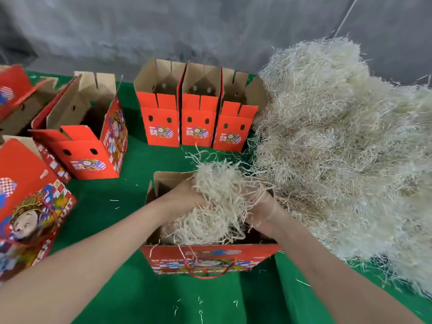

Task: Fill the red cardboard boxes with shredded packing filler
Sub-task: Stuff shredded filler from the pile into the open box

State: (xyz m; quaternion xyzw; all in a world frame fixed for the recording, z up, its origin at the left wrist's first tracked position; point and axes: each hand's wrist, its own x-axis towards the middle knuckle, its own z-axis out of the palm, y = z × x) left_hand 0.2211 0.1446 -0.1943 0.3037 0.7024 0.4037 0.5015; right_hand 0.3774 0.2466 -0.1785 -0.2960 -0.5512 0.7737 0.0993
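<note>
A clump of filler [217, 190], pale straw-coloured paper shreds, thin, crinkled and tangled, sits in the lower middle of the frame, half inside the open top of the nearest box [210, 258]. Loose strands trail up and sideways from it. The left hand [181, 198] grips the clump from the left and the right hand [260, 208] from the right, fingers buried in the shreds. The box is red with a colourful printed front, plain brown inside, and a red cord handle [205, 274] hangs at its front. A large pile of filler [339, 148] fills the right side of the frame. A row of three boxes [198, 120] stands open at upper centre, touching side by side, with another open box [86, 146] to their left and more boxes [28, 206] at the left edge. All rest on a green counter [140, 288] strewn with stray shreds.
</note>
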